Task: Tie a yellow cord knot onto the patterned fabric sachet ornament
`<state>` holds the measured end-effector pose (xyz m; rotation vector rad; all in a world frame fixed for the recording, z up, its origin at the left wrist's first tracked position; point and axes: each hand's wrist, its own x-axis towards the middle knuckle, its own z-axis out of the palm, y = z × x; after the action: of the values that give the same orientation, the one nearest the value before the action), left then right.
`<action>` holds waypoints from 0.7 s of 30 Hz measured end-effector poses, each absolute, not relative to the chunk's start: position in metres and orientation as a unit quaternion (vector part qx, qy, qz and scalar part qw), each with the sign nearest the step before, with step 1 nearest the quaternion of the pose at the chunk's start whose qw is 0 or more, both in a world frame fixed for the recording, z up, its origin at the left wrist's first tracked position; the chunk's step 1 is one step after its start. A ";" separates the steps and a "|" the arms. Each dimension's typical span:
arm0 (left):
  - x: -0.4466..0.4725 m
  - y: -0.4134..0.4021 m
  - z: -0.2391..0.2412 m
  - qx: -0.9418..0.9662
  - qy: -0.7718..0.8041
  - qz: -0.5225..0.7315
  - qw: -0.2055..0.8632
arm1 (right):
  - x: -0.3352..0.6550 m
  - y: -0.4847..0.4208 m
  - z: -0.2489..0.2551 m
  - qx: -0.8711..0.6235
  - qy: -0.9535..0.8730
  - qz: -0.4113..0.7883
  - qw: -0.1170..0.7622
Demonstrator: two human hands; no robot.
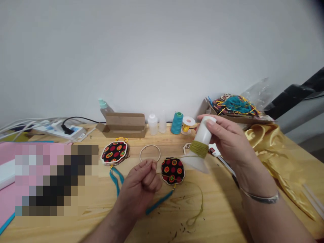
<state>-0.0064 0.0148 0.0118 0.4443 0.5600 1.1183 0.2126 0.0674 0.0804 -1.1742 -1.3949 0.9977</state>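
My left hand (pixel 144 184) is closed, its fingertips pinching an olive-green thread. That thread runs taut to a white cone-based spool (pixel 203 133) wound with olive yarn (pixel 199 149), which my right hand (pixel 227 138) grips by its upper tube, tilted above the table. Just beyond my left fingertips is a thin wooden ring (pixel 150 145); whether they touch it, I cannot tell. Between the hands lies a black floral scalloped piece (pixel 172 171) with a teal tassel (pixel 160 202). A loose loop of olive thread (pixel 201 202) rests on the wood nearer me.
Another floral piece (pixel 115 152) lies left. Along the wall stand an open cardboard box (pixel 125 130), a white bottle (pixel 153 125), a teal thread cone (pixel 177 123) and a yellow-thread spool (pixel 186 127). A filled box (pixel 235 104) and gold cloth (pixel 268 145) are right.
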 end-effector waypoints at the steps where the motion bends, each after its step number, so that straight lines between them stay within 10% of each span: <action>1: -0.007 0.014 0.013 0.213 0.260 0.527 0.781 | 0.215 0.069 0.079 -0.508 -0.603 0.352 0.505; 6: -0.002 0.005 0.010 0.315 0.289 0.447 0.786 | 0.209 0.077 0.064 -0.546 -0.631 0.123 0.537; 21: 0.004 0.005 0.005 0.358 0.359 0.274 0.817 | 0.166 0.098 0.029 -0.568 -0.745 0.096 0.335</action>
<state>0.0040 0.0052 0.0045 0.7626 0.7662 0.5840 0.1655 0.0981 0.0286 -1.4827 -1.9451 0.2505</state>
